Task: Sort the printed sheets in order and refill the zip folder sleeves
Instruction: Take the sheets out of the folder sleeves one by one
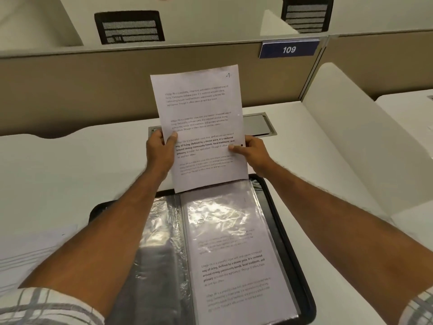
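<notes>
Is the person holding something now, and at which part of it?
Yes. Both hands hold one printed sheet upright above the open folder: the left hand grips its left edge, the right hand its right edge, both in the lower half.

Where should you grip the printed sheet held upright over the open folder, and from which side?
Pinch the sheet by its two long edges just below mid-height, one hand from each side, as the left hand and right hand do. It is thin and upright, so side grips keep it flat and leave its bottom edge free for the sleeve.
</notes>
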Tool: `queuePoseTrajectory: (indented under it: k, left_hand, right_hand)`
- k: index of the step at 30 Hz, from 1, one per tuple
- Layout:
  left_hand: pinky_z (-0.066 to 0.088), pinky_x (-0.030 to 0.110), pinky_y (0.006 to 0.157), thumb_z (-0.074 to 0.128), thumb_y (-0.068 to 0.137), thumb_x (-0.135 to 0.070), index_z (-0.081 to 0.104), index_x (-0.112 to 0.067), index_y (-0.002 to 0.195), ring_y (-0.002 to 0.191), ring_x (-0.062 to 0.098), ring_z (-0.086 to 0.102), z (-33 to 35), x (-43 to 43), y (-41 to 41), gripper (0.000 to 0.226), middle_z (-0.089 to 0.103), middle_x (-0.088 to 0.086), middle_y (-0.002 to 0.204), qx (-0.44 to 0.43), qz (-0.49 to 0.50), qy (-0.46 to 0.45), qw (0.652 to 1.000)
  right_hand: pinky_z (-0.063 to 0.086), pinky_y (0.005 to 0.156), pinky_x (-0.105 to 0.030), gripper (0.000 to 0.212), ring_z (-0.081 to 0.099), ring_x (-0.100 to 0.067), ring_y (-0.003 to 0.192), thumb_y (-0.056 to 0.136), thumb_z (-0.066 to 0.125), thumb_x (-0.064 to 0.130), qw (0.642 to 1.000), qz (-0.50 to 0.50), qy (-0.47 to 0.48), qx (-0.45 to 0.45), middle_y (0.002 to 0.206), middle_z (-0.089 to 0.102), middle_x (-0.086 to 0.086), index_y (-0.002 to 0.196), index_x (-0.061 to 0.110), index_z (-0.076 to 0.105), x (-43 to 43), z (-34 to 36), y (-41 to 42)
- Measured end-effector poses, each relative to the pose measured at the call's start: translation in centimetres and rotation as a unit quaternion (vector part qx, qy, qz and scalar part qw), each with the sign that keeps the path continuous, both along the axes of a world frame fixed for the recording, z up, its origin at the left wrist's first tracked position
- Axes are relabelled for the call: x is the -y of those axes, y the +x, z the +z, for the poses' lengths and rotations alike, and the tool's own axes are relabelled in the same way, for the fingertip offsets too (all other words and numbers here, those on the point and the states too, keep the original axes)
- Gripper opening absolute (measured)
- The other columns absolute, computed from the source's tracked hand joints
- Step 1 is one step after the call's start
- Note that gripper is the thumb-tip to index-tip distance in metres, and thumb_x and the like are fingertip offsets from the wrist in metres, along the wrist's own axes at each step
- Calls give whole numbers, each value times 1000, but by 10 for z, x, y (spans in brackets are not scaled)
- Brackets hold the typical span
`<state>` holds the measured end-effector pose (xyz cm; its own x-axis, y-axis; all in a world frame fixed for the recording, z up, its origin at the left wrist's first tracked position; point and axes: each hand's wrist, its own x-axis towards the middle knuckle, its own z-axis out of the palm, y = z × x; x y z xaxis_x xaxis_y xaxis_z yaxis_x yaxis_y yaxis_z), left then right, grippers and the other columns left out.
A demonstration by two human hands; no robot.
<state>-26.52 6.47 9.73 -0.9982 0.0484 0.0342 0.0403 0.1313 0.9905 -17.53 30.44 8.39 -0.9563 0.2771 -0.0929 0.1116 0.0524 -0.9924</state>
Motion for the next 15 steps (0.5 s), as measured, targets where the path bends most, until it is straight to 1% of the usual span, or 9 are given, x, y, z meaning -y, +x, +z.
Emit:
queuePoseTrajectory:
  k: [4, 7, 10, 12, 15]
  left_hand:
    - [56, 22, 69, 59, 98, -20, 61, -10, 119, 84, 8, 67, 6, 12, 21, 23, 68, 1, 105, 6, 2, -13, 1000]
    - [58, 32, 76, 58, 98, -20, 62, -9, 118, 88, 17, 68, 5, 26, 42, 23, 69, 5, 106, 19, 3, -22, 1000]
    - [58, 39, 81, 59, 98, -22, 62, -11, 115, 93, 24, 69, 1, 43, 65, 20, 69, 7, 107, 41, -4, -38, 998]
    - [58, 41, 83, 58, 98, -22, 63, -13, 113, 93, 25, 69, -4, 57, 80, 18, 70, 7, 107, 55, -14, -47, 997]
    - [58, 44, 83, 59, 97, -23, 64, -15, 111, 92, 26, 69, -13, 81, 101, 16, 71, 6, 105, 74, -10, -66, 995]
  right_hand:
    - [61, 83, -37, 23, 72, -25, 99, 88, 72, 10, 1000, 4, -13, 7, 115, 72, -9, 111, 8, 69, 9, 7, 19]
    - [61, 82, -43, 27, 72, -27, 98, 87, 73, 11, 999, 4, -27, 25, 114, 72, -10, 113, 6, 68, 20, 8, 37]
    - [61, 80, -48, 18, 72, -30, 96, 87, 74, 12, 999, 6, -23, 39, 111, 73, -12, 104, 10, 68, 35, 7, 56]
    - [62, 78, -45, 15, 73, -29, 94, 87, 73, 10, 999, 12, -28, 42, 109, 73, -12, 101, 9, 68, 45, 6, 67]
    - [61, 67, -35, 16, 72, -27, 88, 90, 69, 7, 998, 20, -36, 53, 104, 72, -12, 105, 2, 66, 62, 2, 82]
